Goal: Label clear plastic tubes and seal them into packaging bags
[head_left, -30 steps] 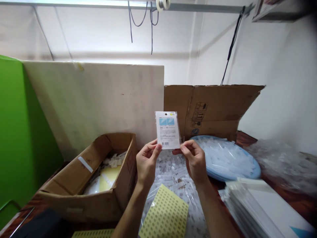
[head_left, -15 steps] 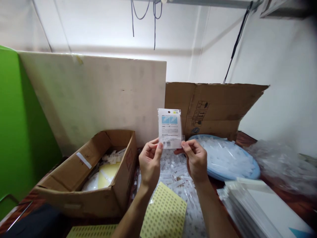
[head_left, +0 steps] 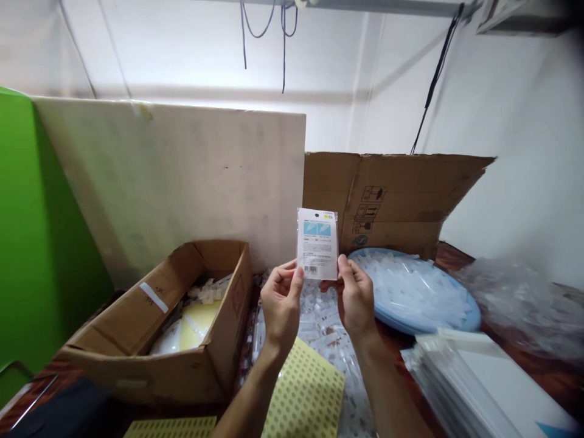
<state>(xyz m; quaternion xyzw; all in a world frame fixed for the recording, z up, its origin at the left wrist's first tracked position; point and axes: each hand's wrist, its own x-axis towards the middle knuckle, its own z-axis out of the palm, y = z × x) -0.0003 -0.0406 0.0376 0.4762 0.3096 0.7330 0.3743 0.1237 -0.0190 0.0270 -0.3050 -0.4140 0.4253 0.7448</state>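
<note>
A small white printed packet (head_left: 317, 244) in clear plastic stands upright between my hands, with two blue pictures, small text and a barcode facing me. My left hand (head_left: 281, 299) pinches its lower left corner between thumb and fingers. At the lower right edge, my right hand (head_left: 355, 296) holds it the same way. Beneath my forearms lies a yellow sheet with rows of round dots (head_left: 305, 389), on top of a heap of small clear plastic pieces (head_left: 326, 319).
An open cardboard box (head_left: 159, 371) with sheets and scraps is on the left. To the right sit a blue round tray (head_left: 396, 323) full of translucent pieces, clear plastic bags (head_left: 520, 298) and stacked white sheets (head_left: 497, 377). Cardboard (head_left: 410, 201) stands behind.
The packet has moved slightly down and to the right. My left hand has shifted a little right, and my right hand a little left, closer to the packet's edge.
</note>
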